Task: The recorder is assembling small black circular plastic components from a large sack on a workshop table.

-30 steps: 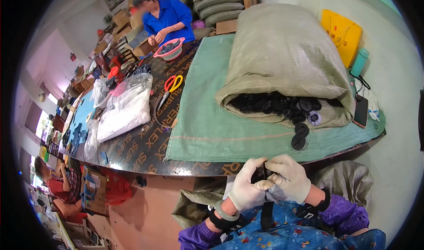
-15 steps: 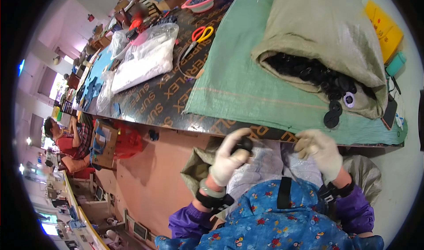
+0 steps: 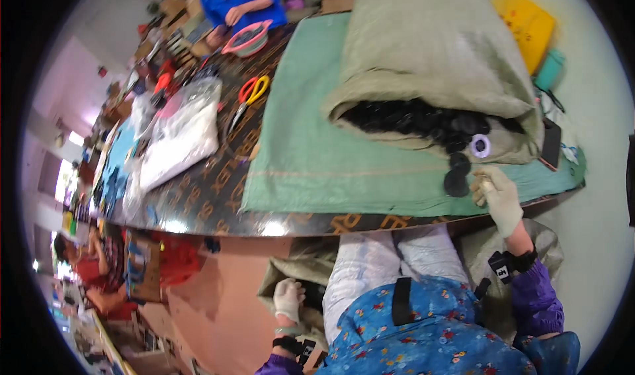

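Observation:
My left hand [image 3: 289,298], in a pale glove, is at the mouth of an olive sack [image 3: 281,270] beside my left leg. Its fingers are loosely bent and apart, with no disc visible in them. My gloved right hand [image 3: 501,201] is over the front edge of the green woven sheet [image 3: 297,156], fingers half bent and apart, nothing seen between them. Just left of its fingertips lie loose black round discs [image 3: 457,182]. They trail from a large olive sack [image 3: 430,50] lying on its side, full of black pieces [image 3: 403,118]. A lilac ring [image 3: 480,146] sits at the sack's mouth.
Scissors with red and yellow handles [image 3: 253,90] and a white plastic-wrapped bundle [image 3: 182,143] lie on the dark table [image 3: 225,206]. A co-worker in blue [image 3: 246,3] sits beyond a pink basin [image 3: 249,41]. A phone [image 3: 550,143] lies at the right.
My left hand, which held a black piece over my lap, has gone down to the sack at my left. My right hand has reached forward to the loose discs. The view has shifted.

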Tool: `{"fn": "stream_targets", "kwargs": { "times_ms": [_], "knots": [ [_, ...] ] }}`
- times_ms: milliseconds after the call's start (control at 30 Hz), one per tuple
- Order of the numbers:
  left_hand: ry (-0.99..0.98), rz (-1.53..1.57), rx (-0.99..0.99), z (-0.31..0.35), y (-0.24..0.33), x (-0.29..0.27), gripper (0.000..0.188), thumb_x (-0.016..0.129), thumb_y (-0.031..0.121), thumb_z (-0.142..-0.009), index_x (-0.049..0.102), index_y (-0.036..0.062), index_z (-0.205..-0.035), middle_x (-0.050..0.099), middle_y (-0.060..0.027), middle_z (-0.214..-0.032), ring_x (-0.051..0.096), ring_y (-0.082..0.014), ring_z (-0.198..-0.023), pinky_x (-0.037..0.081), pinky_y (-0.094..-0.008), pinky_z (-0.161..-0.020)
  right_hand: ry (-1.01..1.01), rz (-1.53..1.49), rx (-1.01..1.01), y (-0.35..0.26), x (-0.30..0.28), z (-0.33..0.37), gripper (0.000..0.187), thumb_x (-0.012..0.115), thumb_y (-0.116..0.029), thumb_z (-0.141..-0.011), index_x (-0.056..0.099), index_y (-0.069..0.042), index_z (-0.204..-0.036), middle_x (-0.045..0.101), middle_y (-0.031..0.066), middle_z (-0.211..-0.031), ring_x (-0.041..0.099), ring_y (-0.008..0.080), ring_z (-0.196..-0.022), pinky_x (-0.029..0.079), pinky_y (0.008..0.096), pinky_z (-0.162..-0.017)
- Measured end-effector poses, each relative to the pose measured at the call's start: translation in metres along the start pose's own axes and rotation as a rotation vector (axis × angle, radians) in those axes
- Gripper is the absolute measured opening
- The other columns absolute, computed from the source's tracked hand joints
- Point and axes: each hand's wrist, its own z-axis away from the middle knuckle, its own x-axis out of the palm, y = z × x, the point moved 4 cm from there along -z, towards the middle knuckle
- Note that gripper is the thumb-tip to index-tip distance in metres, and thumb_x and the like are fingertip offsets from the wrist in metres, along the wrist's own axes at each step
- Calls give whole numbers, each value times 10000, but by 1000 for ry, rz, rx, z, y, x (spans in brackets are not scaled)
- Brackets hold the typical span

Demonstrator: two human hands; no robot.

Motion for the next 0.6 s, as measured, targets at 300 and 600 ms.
{"fn": "stream_targets", "kwargs": {
  "times_ms": [300, 600],
  "knots": [
    [-686, -326, 696, 84, 214, 210, 133, 555, 71, -903, 632, 14, -995, 643, -39, -834, 581, -84, -714, 470, -215, -634, 27, 632, -462, -14, 22, -4, 253, 622, -139, -814, 608, -110, -1064, 598, 101, -1052, 591, 318, -946, 494, 381, -797],
    [-631, -1079, 1307, 122, 211, 359, 385, 613, 284, -847, 535, 108, -1181, 580, -129, -1061, 617, -350, -901, 509, -421, -739, 151, 212, -273, 11, 17, -16, 296, 603, -124, -848, 574, -84, -1140, 599, 149, -1074, 589, 344, -943, 489, 402, -805]
  ]
}}
